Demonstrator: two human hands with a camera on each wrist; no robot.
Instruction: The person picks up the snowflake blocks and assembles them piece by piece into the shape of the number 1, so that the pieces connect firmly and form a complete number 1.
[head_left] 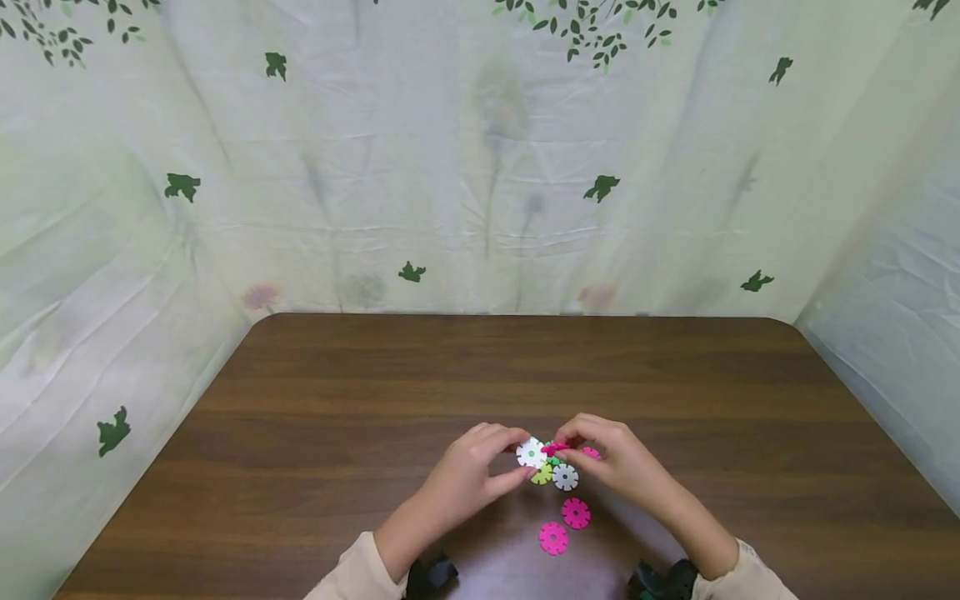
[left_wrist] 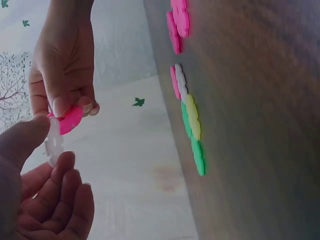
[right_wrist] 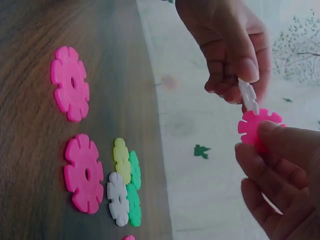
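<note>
Above the table the left hand (head_left: pixel 474 471) pinches a white notched disc (head_left: pixel 531 452) between thumb and fingers. A pink notched disc (right_wrist: pixel 254 126) is pinched by the right hand (head_left: pixel 626 467). The two discs meet edge to edge at an angle, seen in both wrist views; how deeply they interlock I cannot tell. Below the hands lie a yellow disc (right_wrist: pixel 121 161), a white disc (right_wrist: pixel 118 199) and green discs (right_wrist: pixel 133 204), close together.
Two pink discs (head_left: pixel 576 513) (head_left: pixel 553 538) lie nearer the table's front edge. Another pink disc (head_left: pixel 592 453) lies beside the right fingers. A patterned cloth (head_left: pixel 450 167) hangs behind the brown table (head_left: pixel 375 375).
</note>
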